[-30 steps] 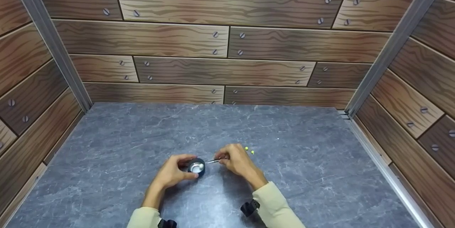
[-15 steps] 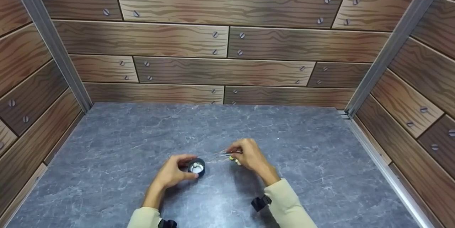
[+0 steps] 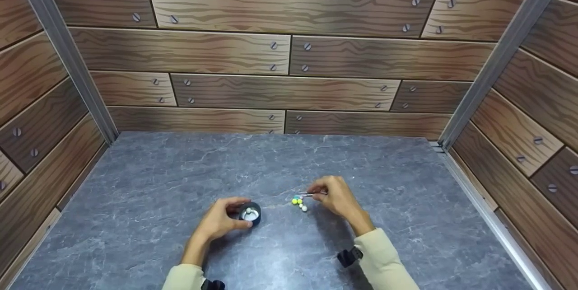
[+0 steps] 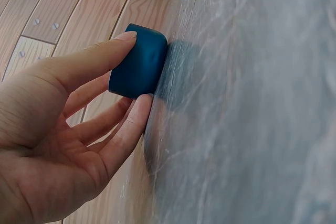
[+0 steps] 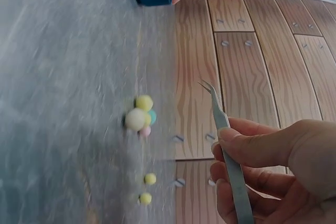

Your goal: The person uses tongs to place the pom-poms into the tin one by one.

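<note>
My left hand [image 3: 219, 217] grips a small round dark blue container [image 4: 139, 61] between thumb and fingers, low at the table. Its open top faces up in the head view, with a pale bead [image 3: 248, 211] inside. My right hand [image 3: 336, 196] holds metal tweezers [image 5: 233, 171] whose bent, slightly parted tips have nothing between them. In the head view the tweezers reach over a cluster of small round beads. This group includes a white bead [image 5: 135, 119], a yellow bead [image 5: 144, 102], a teal bead [image 5: 153, 116] and a pink bead [image 5: 145, 130].
Two more yellow beads, one of them the lower yellow bead [image 5: 145, 198], lie apart from the cluster; my right hand hides them in the head view. The grey marbled table [image 3: 180, 159] is bounded by wood-patterned walls [image 3: 226, 50] with a metal post [image 3: 492, 59] at the right corner.
My right hand has moved right with the tweezers, away from the container, uncovering the bead cluster. The pale bead has shifted left within the container. My left hand stays in place.
</note>
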Motion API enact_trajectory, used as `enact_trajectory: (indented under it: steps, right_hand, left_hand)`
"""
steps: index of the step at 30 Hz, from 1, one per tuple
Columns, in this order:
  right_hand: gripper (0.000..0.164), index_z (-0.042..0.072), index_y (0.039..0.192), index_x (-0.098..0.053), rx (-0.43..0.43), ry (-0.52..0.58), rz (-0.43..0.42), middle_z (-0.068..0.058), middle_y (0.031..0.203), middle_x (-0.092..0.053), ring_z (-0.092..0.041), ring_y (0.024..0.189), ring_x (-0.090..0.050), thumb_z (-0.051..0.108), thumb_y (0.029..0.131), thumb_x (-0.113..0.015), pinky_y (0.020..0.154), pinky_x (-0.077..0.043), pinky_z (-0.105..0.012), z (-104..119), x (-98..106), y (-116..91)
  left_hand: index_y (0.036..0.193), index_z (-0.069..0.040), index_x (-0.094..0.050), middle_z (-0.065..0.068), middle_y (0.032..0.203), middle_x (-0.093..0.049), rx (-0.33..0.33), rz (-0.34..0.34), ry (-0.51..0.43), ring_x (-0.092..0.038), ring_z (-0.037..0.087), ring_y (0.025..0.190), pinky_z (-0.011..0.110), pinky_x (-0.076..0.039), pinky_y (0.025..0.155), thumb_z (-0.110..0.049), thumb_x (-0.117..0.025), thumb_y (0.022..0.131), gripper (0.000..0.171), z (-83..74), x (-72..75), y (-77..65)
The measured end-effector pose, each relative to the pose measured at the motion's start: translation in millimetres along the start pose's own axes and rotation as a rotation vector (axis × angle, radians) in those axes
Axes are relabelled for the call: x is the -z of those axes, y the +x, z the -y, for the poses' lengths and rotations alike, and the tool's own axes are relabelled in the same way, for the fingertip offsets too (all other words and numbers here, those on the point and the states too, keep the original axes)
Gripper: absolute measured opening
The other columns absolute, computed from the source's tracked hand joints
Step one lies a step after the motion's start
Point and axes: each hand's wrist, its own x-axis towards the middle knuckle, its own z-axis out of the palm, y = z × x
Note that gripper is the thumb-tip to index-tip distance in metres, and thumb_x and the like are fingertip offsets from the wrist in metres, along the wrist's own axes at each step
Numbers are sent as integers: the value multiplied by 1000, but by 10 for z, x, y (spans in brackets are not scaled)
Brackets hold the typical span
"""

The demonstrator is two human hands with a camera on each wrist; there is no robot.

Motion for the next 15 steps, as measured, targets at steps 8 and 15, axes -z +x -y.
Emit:
enact_trajectory:
  steps: [8,15]
  right_hand:
    - [17,3,87,-81,-3,-33,41,-11,79,-78,-12,69,-65,-11,78,-76,63,-51,-21,-152,44,-77]
    - [15,2,86,-80,-5,-13,75,-13,78,-78,-13,68,-67,-10,78,-76,61,-52,-20,-238,51,-132]
  left_hand:
    - [130,-2,-69,19,125,-73,-6,6,1,-69,36,114,53,-54,101,-9,-91,76,59,3,1,6]
    - [130,-2,-69,19,126,-73,-9,9,5,-69,36,114,53,-54,101,-9,-91,76,59,4,8,6]
